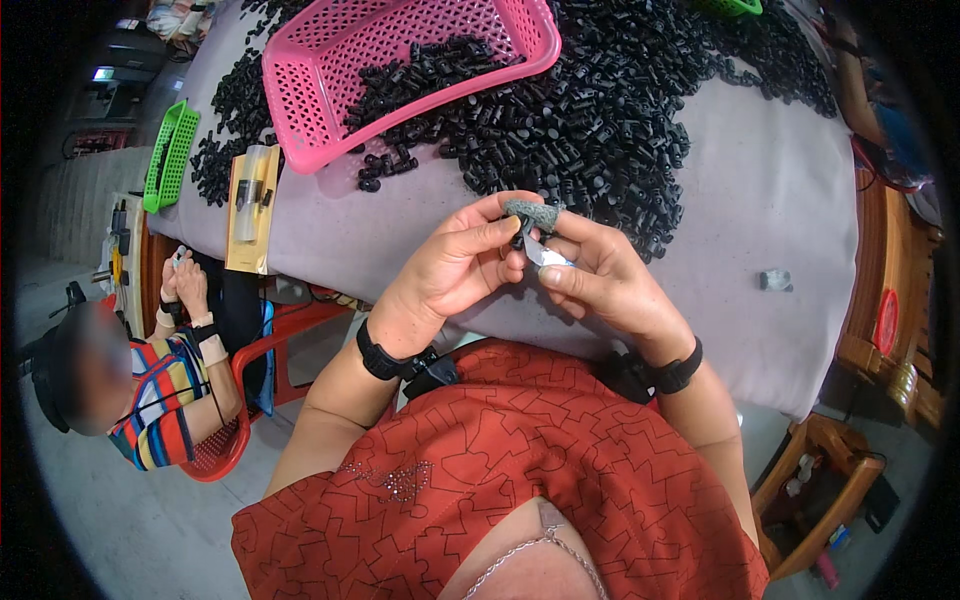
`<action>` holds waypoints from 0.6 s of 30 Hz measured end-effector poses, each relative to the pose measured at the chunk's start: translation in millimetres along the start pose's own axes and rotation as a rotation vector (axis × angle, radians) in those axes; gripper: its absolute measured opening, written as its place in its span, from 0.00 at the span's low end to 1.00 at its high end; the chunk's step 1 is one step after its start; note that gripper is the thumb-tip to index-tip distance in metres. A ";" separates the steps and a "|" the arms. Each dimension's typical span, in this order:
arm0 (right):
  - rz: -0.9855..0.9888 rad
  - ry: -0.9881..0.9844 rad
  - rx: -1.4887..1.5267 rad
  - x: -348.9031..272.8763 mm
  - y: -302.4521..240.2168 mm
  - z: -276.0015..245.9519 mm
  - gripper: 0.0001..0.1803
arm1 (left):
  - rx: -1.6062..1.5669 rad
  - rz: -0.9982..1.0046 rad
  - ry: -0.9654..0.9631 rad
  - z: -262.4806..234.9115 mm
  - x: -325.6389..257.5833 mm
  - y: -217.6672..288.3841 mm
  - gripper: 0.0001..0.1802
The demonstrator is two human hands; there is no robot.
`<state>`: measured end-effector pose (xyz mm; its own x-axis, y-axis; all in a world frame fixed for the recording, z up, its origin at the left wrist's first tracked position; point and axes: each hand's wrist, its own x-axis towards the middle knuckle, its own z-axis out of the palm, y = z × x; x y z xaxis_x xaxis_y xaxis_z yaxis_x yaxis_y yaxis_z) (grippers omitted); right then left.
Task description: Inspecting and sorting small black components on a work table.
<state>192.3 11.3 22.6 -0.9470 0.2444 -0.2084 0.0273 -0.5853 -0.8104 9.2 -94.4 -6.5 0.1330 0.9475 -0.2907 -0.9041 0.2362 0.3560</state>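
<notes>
My left hand (450,260) pinches a small black plastic part (519,239) between thumb and fingers, above the near part of the cloth-covered table. My right hand (615,280) grips a short knife (549,258) with a pale, wrapped handle. Its thin blade touches or nearly touches the black part; the fingers partly hide the contact. A grey knitted finger cover (533,215) sits on a fingertip, apparently the right index finger. Just beyond my hands spreads a large heap of similar black parts (590,130).
At the far left of the heap stands a pink basket (290,135) with black parts in it. Left of it are a green basket (170,160) and a yellow card (247,215). A grey piece (775,280) lies right. Another person (165,390) sits at left on a red chair.
</notes>
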 end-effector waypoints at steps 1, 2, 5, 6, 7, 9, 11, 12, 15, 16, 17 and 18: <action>0.007 0.010 0.005 0.0 0.3 0.1 0.19 | -0.007 -0.004 0.002 -0.2 -0.3 -0.1 0.18; 0.006 0.011 0.005 0.0 1.1 -0.1 0.19 | -0.006 -0.006 0.001 0.0 0.0 0.1 0.18; -0.029 0.034 -0.014 1.3 5.9 -4.4 0.16 | -0.009 -0.017 0.008 0.3 0.5 0.0 0.19; -0.018 0.019 -0.014 1.8 6.7 -8.9 0.15 | 0.019 -0.018 -0.012 -0.2 0.3 -1.1 0.21; -0.007 0.005 -0.015 2.2 6.7 -11.8 0.14 | 0.046 -0.018 -0.032 -0.3 0.3 -1.7 0.23; -0.017 0.004 -0.019 2.3 5.6 -12.8 0.13 | 0.042 -0.019 -0.029 0.8 0.3 -1.9 0.23; -0.026 0.000 -0.025 1.8 2.2 -9.9 0.13 | 0.039 -0.019 -0.026 2.2 0.5 -2.1 0.24; -0.034 0.013 -0.005 1.4 -1.4 -5.2 0.15 | 0.029 -0.006 -0.026 2.9 0.8 -2.4 0.24; -0.031 0.007 0.012 -0.4 0.7 -2.1 0.19 | 0.013 0.003 -0.031 1.7 1.5 -0.2 0.23; -0.020 -0.010 0.011 -0.5 1.7 -2.3 0.21 | 0.007 -0.003 -0.035 0.9 1.7 0.7 0.23; -0.020 -0.011 0.011 -0.5 1.6 -2.5 0.21 | 0.007 -0.003 -0.035 0.5 1.4 0.4 0.23; -0.013 -0.021 0.013 -0.3 1.5 -2.9 0.23 | 0.001 -0.004 -0.038 0.1 1.2 0.0 0.23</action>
<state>193.5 12.6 19.9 -0.9537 0.2361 -0.1862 0.0106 -0.5925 -0.8055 9.4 -93.2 -6.8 0.1522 0.9540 -0.2584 -0.9033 0.2404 0.3554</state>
